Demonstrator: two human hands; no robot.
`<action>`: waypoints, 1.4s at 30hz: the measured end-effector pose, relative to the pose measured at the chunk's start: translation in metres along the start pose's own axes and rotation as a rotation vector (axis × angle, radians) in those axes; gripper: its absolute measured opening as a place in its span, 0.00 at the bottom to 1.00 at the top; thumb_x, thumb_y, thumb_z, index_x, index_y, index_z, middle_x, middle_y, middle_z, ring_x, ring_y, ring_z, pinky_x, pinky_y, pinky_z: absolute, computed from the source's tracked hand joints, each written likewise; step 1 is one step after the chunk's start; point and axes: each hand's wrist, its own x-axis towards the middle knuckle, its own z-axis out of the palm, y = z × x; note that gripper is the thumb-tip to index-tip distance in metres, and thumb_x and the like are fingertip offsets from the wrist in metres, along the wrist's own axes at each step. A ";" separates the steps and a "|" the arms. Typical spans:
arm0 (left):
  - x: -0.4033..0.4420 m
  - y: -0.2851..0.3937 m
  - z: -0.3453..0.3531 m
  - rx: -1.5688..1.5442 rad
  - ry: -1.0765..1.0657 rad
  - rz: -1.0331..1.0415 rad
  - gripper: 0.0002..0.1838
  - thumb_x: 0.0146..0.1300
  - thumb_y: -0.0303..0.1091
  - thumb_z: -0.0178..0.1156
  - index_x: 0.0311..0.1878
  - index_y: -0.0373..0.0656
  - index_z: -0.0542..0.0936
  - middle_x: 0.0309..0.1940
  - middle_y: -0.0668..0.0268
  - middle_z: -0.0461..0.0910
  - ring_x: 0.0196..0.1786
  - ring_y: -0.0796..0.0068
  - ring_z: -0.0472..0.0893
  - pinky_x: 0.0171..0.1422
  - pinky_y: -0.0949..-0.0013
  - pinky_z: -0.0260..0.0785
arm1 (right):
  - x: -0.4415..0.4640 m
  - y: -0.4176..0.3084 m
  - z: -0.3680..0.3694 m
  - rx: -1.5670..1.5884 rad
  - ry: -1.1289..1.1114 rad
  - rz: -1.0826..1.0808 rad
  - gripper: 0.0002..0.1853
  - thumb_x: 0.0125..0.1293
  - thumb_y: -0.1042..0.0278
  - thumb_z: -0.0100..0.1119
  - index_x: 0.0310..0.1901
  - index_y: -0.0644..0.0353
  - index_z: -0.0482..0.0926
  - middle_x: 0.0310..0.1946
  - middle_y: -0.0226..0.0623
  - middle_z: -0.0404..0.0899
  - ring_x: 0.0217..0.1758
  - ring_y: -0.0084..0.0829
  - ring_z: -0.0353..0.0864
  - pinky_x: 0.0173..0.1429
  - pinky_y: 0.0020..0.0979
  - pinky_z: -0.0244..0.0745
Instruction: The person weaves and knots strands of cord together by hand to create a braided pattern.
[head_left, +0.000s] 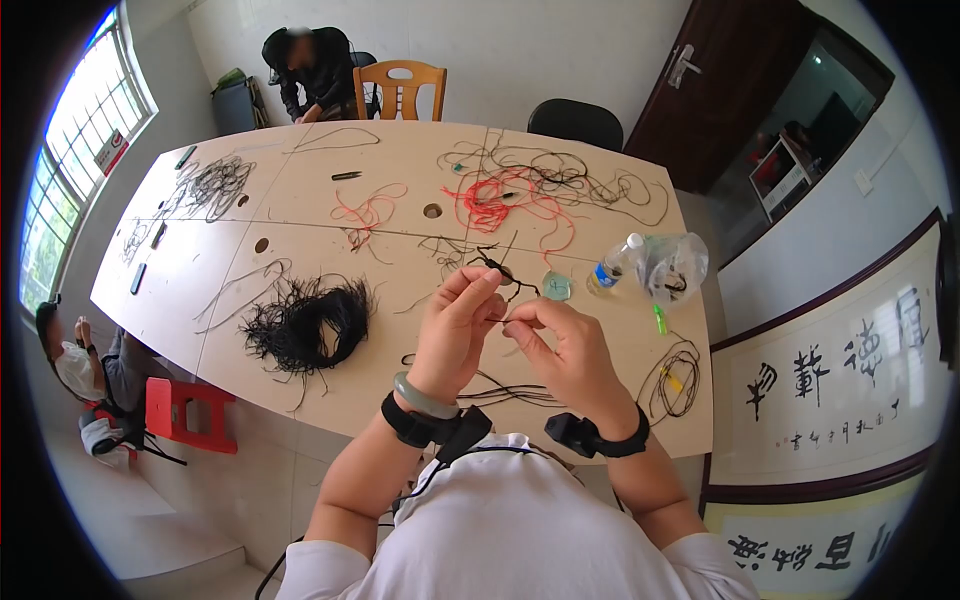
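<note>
Above the table's near middle, my left hand [462, 325] pinches a dark knotted cord [524, 290] between thumb and fingertips. My right hand [560, 345] is closed on the same cord just to the right, thumb against forefinger. A knotted part of the cord sticks up past my left fingertips, and a thin loop spans the gap between both hands. Just beyond my right hand lies a small pale-green packet [556, 286]. Dark cords [510, 388] stretch across the table below my hands. To the left sits a thick ring-shaped bundle of black cords [318, 328].
Red cord [488, 203] lies tangled mid-table, with dark cord [620, 190] behind it. A bottle [606, 272], a clear plastic bag [680, 268] and a coiled cord [672, 380] are on the right. One person [310, 75] sits opposite, another [85, 365] at left near a red stool [188, 412].
</note>
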 end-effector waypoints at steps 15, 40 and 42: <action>-0.015 0.012 0.005 0.679 -0.257 0.011 0.08 0.62 0.31 0.62 0.38 0.34 0.79 0.29 0.74 0.77 0.30 0.90 0.69 0.33 0.84 0.61 | -0.002 0.014 -0.020 0.442 0.090 0.334 0.08 0.67 0.66 0.56 0.37 0.64 0.76 0.25 0.21 0.71 0.25 0.12 0.63 0.29 0.16 0.59; -0.018 0.017 -0.001 0.297 -0.365 -0.358 0.08 0.65 0.32 0.59 0.42 0.38 0.77 0.32 0.74 0.76 0.33 0.86 0.73 0.42 0.80 0.69 | -0.001 0.013 -0.044 0.350 -0.196 0.145 0.05 0.59 0.73 0.65 0.34 0.60 0.79 0.29 0.23 0.74 0.30 0.13 0.70 0.33 0.17 0.66; -0.018 0.015 0.002 0.303 -0.313 -0.362 0.07 0.65 0.32 0.59 0.42 0.40 0.77 0.32 0.74 0.76 0.34 0.87 0.74 0.42 0.80 0.69 | -0.002 0.017 -0.037 0.443 -0.155 0.146 0.04 0.59 0.74 0.65 0.34 0.60 0.79 0.30 0.23 0.74 0.31 0.13 0.70 0.33 0.17 0.66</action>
